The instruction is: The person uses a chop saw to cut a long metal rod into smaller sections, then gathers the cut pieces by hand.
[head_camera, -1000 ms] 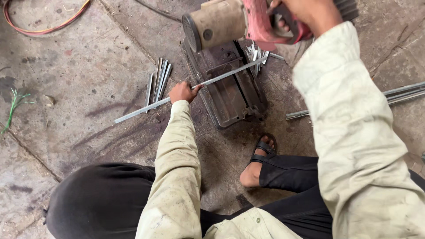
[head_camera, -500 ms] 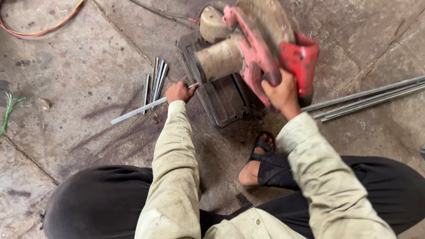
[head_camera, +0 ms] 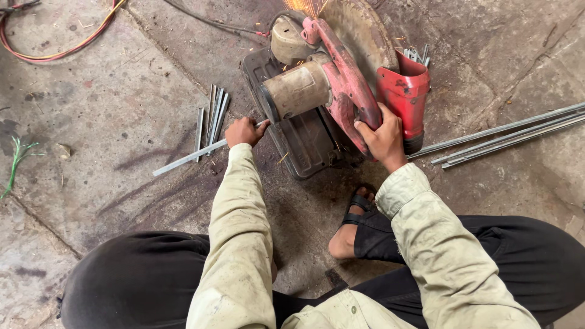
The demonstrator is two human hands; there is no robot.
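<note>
In the head view, the left hand [head_camera: 245, 131] was closed round a thin metal rod [head_camera: 189, 157] lying on the concrete floor [head_camera: 109, 109] and running under the red chop saw [head_camera: 341, 91]. The right hand [head_camera: 381, 137] gripped the saw's handle; sparks [head_camera: 308, 7] flew. Cut pieces [head_camera: 212, 116] lay just beside the rod.

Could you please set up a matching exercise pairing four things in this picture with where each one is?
Things:
1. left hand
2. right hand
3. long rods
4. short pieces

Places:
A. on the floor right of the saw
B. on the saw's red handle
C. gripping the bar fed into the saw
D. on the floor beyond the bar, left of the saw

Pairs: 1-C, 2-B, 3-A, 4-D
</note>
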